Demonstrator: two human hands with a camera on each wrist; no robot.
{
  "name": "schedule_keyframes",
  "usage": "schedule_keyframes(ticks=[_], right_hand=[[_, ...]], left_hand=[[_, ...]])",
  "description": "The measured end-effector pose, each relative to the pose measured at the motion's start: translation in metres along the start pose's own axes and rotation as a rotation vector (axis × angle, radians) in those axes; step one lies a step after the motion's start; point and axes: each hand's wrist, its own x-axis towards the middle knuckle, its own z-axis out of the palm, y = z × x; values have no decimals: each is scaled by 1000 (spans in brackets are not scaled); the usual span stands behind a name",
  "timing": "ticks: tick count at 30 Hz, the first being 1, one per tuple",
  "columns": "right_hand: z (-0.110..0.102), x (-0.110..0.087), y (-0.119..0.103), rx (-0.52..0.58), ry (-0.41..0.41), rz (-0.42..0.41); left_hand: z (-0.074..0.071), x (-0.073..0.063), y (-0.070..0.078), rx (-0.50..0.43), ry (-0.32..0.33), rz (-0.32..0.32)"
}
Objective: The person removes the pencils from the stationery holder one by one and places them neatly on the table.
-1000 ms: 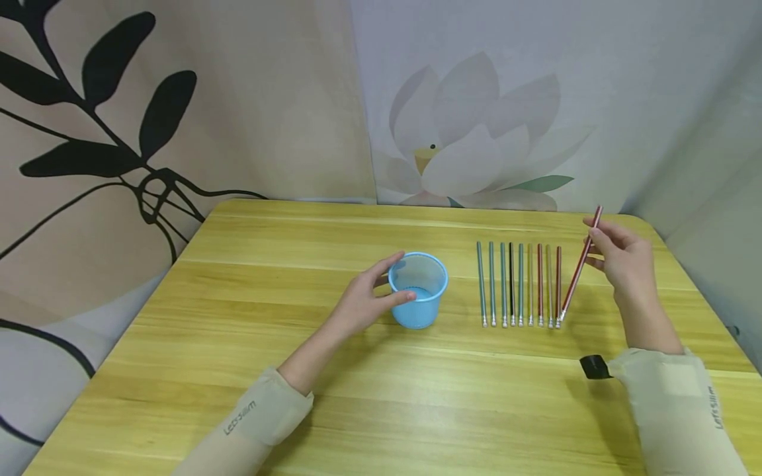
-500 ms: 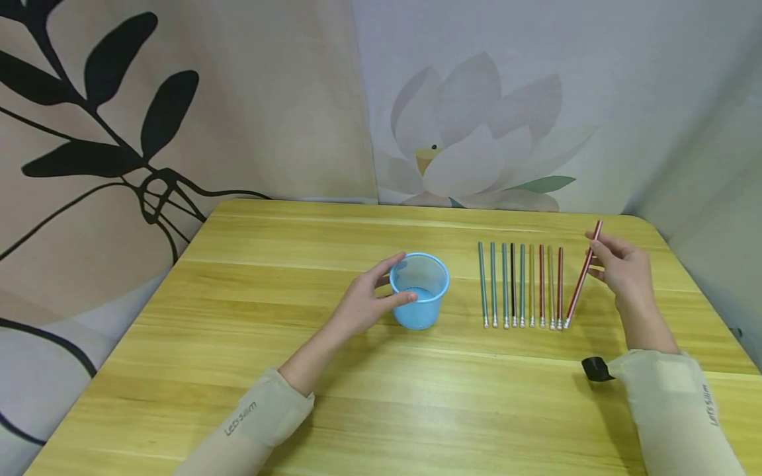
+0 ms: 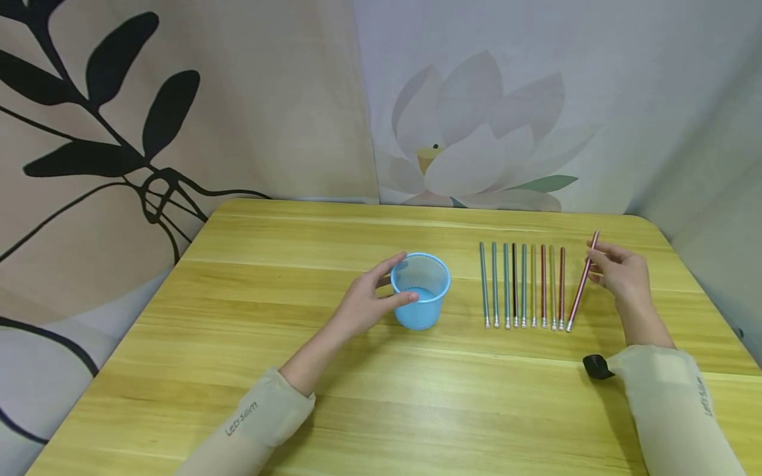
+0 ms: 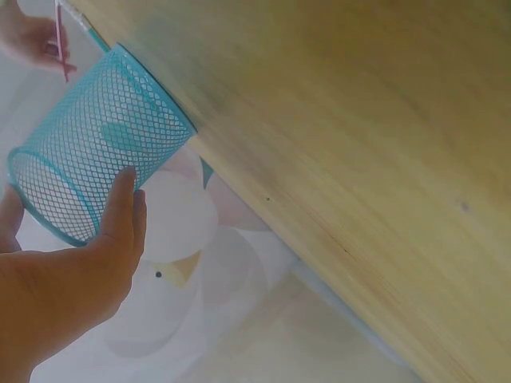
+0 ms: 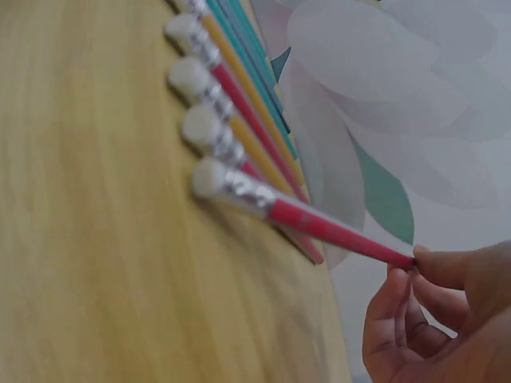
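Note:
A light-blue mesh pencil cup [image 3: 421, 315] stands upright on the table, with nothing visible inside it. My left hand [image 3: 363, 301] holds it from the left, thumb on the near side and fingers on the far side. In the head view my right hand [image 3: 624, 272] pinches a red pencil [image 3: 582, 284] near its upper end. That pencil tilts, its white eraser end low beside the row's right end; the right wrist view shows this eraser [image 5: 211, 177] close up. Several pencils [image 3: 524, 285] lie in a row between cup and right hand, green, black, yellow and red, erasers toward me.
The wooden table [image 3: 357, 410] ends at a wall with a printed flower [image 3: 470, 139] behind it. A black tab [image 3: 597, 367] sticks out from the right sleeve [image 3: 667, 390] above the tabletop.
My right hand has come down and toward me with the red pencil, whose eraser end shifted slightly right, away from the row. The left hand and cup stay put.

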Motion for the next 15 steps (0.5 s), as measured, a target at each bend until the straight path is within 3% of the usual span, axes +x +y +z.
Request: schedule_keyframes(ticks=[4,11,15], right_hand=[[-1,4,2,-12,8,33],[-5,12,8,-256,0,44],[-5,17,10,-273,-18,59]], left_hand=[[0,0,0,-5,3,-6],[1,-1,1,-5,10,14],[1,-1,1,-8,10,18]])
